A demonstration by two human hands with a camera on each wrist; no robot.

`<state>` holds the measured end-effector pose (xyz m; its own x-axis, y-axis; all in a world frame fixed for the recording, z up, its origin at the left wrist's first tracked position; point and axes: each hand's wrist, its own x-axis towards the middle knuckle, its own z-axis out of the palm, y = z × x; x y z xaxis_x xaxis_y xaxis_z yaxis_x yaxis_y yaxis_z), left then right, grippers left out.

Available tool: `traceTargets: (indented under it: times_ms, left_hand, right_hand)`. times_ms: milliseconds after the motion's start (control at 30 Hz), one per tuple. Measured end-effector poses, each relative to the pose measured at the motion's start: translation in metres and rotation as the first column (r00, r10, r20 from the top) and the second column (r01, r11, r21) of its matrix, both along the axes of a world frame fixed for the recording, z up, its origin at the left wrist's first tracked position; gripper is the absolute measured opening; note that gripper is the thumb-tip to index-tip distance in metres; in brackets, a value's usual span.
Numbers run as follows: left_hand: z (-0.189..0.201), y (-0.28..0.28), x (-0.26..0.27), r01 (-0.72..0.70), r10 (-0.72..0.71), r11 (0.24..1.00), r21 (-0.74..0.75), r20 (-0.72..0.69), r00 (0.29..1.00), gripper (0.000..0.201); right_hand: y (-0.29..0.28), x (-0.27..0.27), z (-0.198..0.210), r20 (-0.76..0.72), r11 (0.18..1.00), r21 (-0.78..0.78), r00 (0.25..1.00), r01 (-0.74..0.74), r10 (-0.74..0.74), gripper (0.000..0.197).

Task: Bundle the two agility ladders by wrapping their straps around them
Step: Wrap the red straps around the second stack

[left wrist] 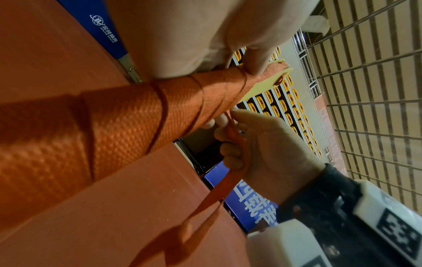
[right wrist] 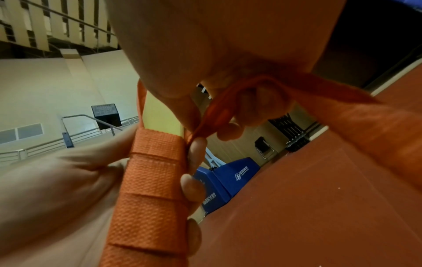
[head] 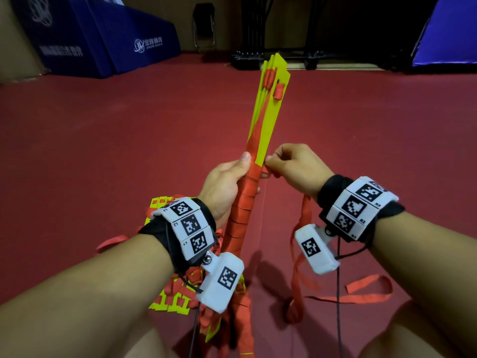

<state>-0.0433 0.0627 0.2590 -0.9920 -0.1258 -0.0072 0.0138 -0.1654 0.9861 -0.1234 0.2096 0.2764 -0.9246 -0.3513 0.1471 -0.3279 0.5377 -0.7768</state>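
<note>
Under both our hands spreads the red floor (head: 103, 151), with blue mats (head: 108, 40) far beyond the left hand and a folding chair (head: 204, 27) past the fingertips. Below the left wrist lies the second ladder (head: 175, 298), a loose heap of yellow rungs and red webbing on the floor. Rising from our left hand (head: 224, 184) is the first ladder (head: 265, 120), its yellow rungs stacked into a long bundle tilted away from us; the part from the left palm down toward our lap is already wound in overlapping turns of red strap (head: 302, 254). The left hand is curled around this bundle, thumb lying up along the wrapped section. Just beside it, touching the bundle's right edge, our right hand (head: 296, 169) pinches the strap between thumb and fingertips (right wrist: 198, 148) at the topmost turn. From under the right hand the free strap hangs down and trails across the floor beneath the right wrist.
</note>
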Motion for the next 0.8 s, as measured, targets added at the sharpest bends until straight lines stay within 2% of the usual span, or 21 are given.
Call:
traceTargets:
  times_ms: [167,400,533,633,800]
  left_hand:
    - [-0.0009,-0.0001,0.0010,0.032,-0.031,0.999,-0.027,0.029,0.999,0.040]
    - [-0.0014,0.0035,0.0035,0.105,-0.103,0.992,-0.076,0.039,0.994,0.034]
    - [-0.0015,0.0040,0.0006,0.081,-0.078,0.994,-0.073,0.041,0.996,0.035]
    - [-0.0011,0.0030,-0.0002,0.058,-0.056,0.997,-0.055,0.052,0.997,0.036]
    - [-0.0051,-0.0015,-0.0036,0.036,-0.033,0.998,-0.051,0.052,0.998,0.041]
  right_hand:
    - [0.0040,0.0022,0.0041,-0.023,0.995,0.096,1.000,-0.014,0.017,0.021]
    - [0.0065,-0.0012,-0.0001,0.166,0.994,-0.062,0.982,-0.085,0.094,0.010]
    - [0.0017,-0.0024,-0.0008,0.226,0.987,-0.162,0.973,-0.001,0.038,0.012]
    - [0.0022,-0.0032,0.0003,0.241,0.973,-0.217,0.970,0.075,-0.021,0.025]
    - [0.0033,-0.0025,-0.0029,0.214,0.993,-0.120,0.976,-0.003,0.029,0.020]
